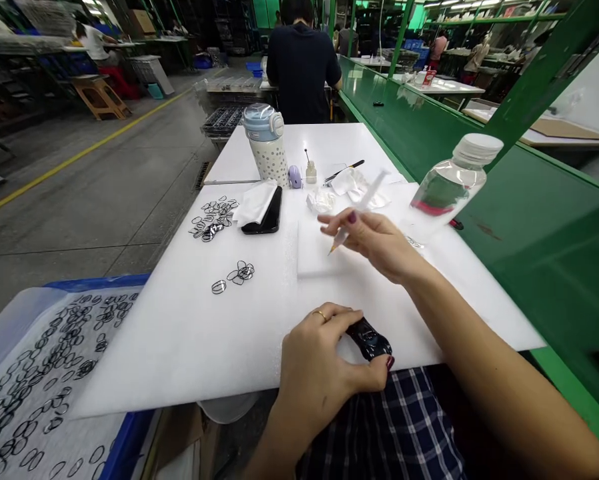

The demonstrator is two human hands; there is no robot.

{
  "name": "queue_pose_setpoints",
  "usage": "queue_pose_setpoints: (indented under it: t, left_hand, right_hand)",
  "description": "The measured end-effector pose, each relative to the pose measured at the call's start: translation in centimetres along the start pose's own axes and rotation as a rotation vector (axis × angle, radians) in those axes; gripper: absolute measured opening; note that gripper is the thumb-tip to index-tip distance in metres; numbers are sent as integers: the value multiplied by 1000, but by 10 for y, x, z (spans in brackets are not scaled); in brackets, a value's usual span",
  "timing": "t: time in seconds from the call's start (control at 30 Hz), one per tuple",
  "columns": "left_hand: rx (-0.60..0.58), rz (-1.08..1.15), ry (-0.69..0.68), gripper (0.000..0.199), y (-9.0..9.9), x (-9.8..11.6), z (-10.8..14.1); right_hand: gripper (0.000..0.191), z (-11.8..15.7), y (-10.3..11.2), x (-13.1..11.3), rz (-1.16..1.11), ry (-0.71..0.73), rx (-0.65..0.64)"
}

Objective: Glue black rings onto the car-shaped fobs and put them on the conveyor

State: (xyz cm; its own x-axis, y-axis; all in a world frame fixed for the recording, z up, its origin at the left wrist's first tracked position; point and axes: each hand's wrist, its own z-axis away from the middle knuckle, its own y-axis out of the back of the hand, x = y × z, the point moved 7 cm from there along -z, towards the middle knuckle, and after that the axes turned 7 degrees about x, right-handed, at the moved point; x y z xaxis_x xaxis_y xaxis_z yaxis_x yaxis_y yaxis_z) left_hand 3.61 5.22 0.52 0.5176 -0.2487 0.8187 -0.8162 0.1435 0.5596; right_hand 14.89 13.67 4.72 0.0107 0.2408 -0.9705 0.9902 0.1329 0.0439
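My left hand rests at the table's near edge, its fingers and thumb closed around the ends of a small glossy black curved part. Higher and to the right, my right hand pinches a slim white pen-like tool with a pointed orange tip aimed down to the left. That tip hovers by a white foam pad, and I cannot tell whether it touches. To the left lie a small group of thin black rings and a larger pile of rings.
A dotted tumbler, a black phone under a white tissue, a little glass bottle, black tweezers and a clear plastic bottle stand or lie around. A blue-edged tray of rings sits lower left. A green conveyor runs right.
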Motion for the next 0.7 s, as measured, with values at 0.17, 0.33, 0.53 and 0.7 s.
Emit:
queue_pose_setpoints:
  t: [0.17,0.33,0.53,0.7]
  left_hand:
    - [-8,40,102,41,0,-2,-7]
    - [-22,75,119,36,2,0,-9]
    - [-14,76,127,33,2,-3,-10]
    - [-6,74,109,30,3,-2,-9]
  right_hand:
    - [16,53,8,-46,-291,144,184]
    - [61,87,0,-42,-571,-29,173]
    - [69,85,-6,-33,-664,-28,163]
    - [63,87,-7,-28,-681,-119,254]
